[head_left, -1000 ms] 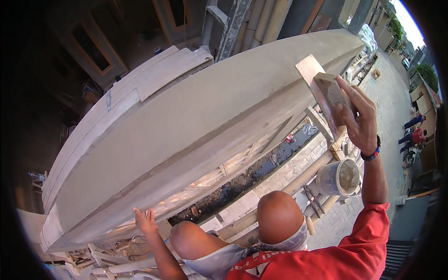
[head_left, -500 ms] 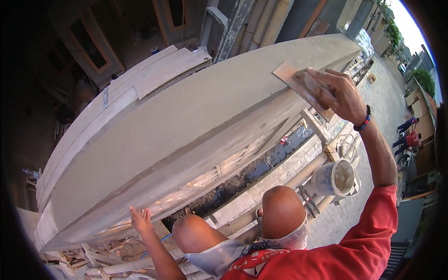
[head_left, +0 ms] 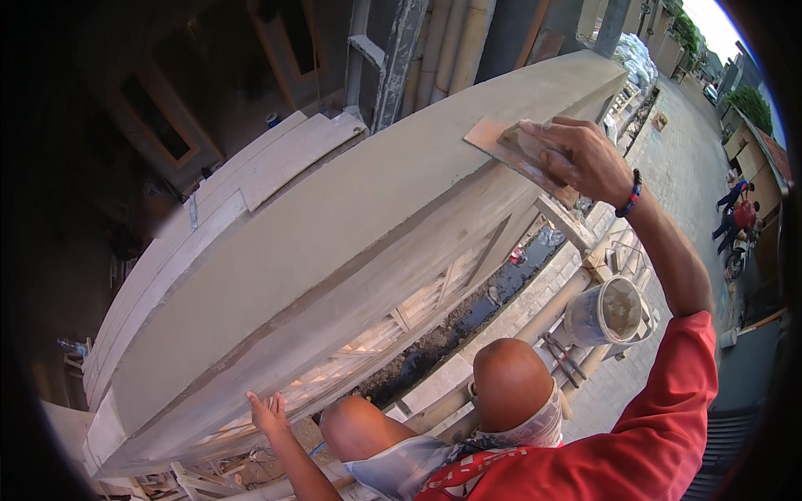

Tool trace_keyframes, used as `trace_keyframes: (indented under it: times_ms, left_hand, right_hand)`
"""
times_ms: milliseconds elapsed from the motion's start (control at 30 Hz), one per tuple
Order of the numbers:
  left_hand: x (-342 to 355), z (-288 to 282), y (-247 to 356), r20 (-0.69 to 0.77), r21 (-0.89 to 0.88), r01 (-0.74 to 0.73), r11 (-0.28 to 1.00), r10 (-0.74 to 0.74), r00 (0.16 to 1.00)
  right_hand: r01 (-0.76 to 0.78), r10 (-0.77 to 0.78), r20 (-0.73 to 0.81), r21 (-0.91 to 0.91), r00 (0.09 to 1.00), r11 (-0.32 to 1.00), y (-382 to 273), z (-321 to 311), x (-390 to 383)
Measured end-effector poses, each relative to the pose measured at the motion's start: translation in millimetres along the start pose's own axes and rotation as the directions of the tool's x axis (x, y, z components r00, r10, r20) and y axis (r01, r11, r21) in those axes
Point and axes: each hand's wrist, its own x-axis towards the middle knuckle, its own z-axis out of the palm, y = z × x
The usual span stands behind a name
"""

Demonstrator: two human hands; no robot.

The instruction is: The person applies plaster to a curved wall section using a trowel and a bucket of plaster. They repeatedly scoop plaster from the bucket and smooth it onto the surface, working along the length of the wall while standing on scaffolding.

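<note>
My right hand grips the handle of a flat plastering float, with fingers and thumb wrapped round it. The float's flat board lies against the grey plastered face of a long, curved concrete ledge, towards its far right end, and reaches over the face's lower edge. My left hand is at the ledge's lower left, its fingers stretched upward beside the underside. Nothing shows in that hand. Whether its fingertips press on the ledge, I cannot tell.
Pale boards line the ledge's far side. A mortar-stained bucket stands at right near pliers-like tools and bamboo poles. Below runs a ditch with dark water. Two people are by a motorbike on the paved road.
The float in my right hand has slid a little left along the ledge's face. The whole view has turned slightly; my left hand stays at about the same spot by the ledge.
</note>
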Motion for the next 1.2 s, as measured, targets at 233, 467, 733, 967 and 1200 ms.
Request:
trace_keyframes:
  times_ms: [233,467,733,967,1200]
  left_hand:
    - [-5,9,-4,0.1,0.013,0.033,0.999,-0.035,0.994]
    - [0,4,-2,0.03,-0.013,-0.002,1.0,0.003,1.0]
    - [2,-2,6,0.035,0.019,0.014,1.0,-0.014,0.999]
    - [-3,5,2,0.046,0.004,0.015,1.0,-0.015,0.999]
    - [-3,3,3,0.056,-0.008,0.016,1.0,-0.015,0.998]
  right_hand:
    - [-0.235,0.172,-0.303,-0.187,0.937,0.954,141,-38,-1]
    - [-0.12,0.502,-0.423,0.663,0.755,0.739,18,84,-76]
    - [-0.09,0.576,-0.538,0.678,0.615,0.73,-29,143,-32]
    - [-0.157,0.534,-0.458,0.637,0.71,0.755,-43,195,-84]
    - [0.007,0.458,-0.561,0.637,0.689,0.771,-66,153,-35]
